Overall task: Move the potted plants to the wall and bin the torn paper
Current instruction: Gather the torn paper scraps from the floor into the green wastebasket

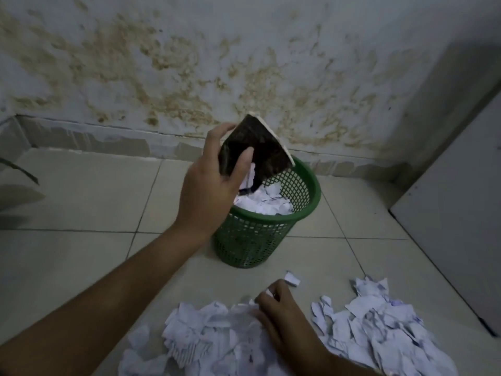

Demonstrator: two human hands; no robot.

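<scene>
A green mesh bin [249, 240] stands on the tiled floor near the wall, with torn white paper [267, 203] inside it. My left hand [211, 191] grips a dark flat board [257, 147] and holds it tilted over the bin's rim, with scraps sliding off it. A big heap of torn white paper [379, 327] covers the floor in front. My right hand [284, 318] rests on this heap, its fingers curled round a few scraps. One plant leaf [21, 169] shows at the left edge; its pot is out of view.
The stained wall [244, 63] runs behind the bin, with a low skirting along the floor. A pale cabinet [455, 199] stands at the right. Bare floor tiles [81, 199] lie left of the bin.
</scene>
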